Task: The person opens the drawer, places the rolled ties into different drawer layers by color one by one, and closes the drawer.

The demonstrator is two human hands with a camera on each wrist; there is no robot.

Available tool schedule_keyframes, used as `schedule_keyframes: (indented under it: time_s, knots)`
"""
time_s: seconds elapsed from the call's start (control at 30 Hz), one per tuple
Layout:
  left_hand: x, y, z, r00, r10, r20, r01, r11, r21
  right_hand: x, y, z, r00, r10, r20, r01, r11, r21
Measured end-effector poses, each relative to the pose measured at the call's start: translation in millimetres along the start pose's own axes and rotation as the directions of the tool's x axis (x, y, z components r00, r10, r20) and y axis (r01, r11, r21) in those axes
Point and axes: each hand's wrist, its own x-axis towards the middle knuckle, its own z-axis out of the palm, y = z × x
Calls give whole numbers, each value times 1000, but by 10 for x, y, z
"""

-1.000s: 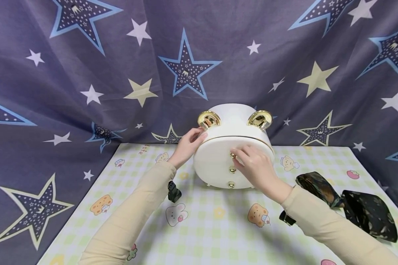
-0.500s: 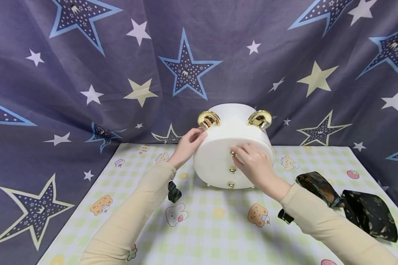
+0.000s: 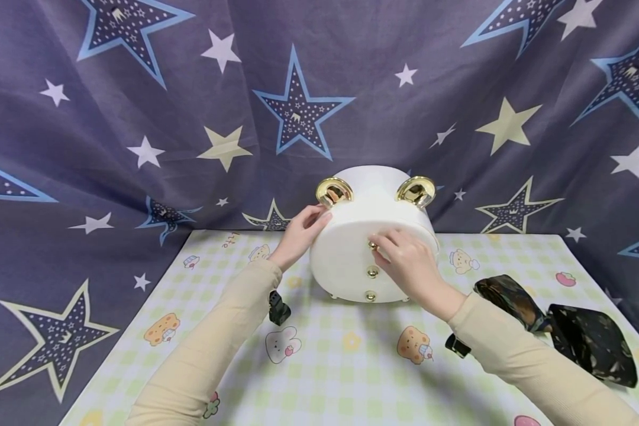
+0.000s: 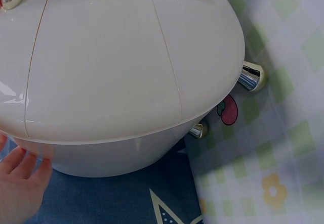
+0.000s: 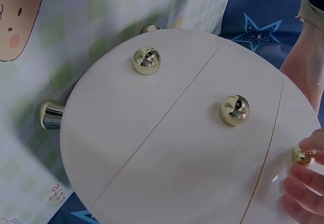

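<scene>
The right hand [image 3: 411,264] pinches the topmost shiny gold ball-shaped knob [image 5: 300,157]; the left hand [image 3: 302,234], fingers loosely extended, touches the glossy white oval box [image 3: 345,260] — rightward of it, beyond the right hand, widest crosswise.

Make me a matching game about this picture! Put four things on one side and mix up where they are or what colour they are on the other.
Things:
1. right hand
2. ear-shaped pieces
3. left hand
4. curtain

Places and colours:
A. touching the side of the white box
B. starry and dark purple-blue
C. pinching the top knob
D. shiny gold, sticking up from the box

Right pairs:
1-C, 2-D, 3-A, 4-B
</scene>
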Motion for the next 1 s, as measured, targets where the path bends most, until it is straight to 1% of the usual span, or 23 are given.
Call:
schedule_keyframes:
  time_s: [0.2,0.5,0.73,0.8,0.97,1.0]
  knots:
    - [36,-31,-17,1000,-6,5,6,1000,7,5,12,13,1000,2,4,-2,1000,1]
    - [22,-49,8,999,29,-18,-28,998,50,3,21,8,1000,0,14,0,1000,3]
    - [22,-53,12,999,32,-17,-32,999,37,1,25,13,1000,-8,14,8,1000,6]
    - [-14,25,13,1000,22,-12,-22,999,30,1,25,14,1000,-9,13,8,1000,7]
    - [-9,24,10,1000,25,-14,-25,999,40,-9,25,17,1000,-5,14,4,1000,12]
    - [9,-14,11,999,31,-18,-30,999,45,-13,23,17,1000,-4,13,3,1000,16]
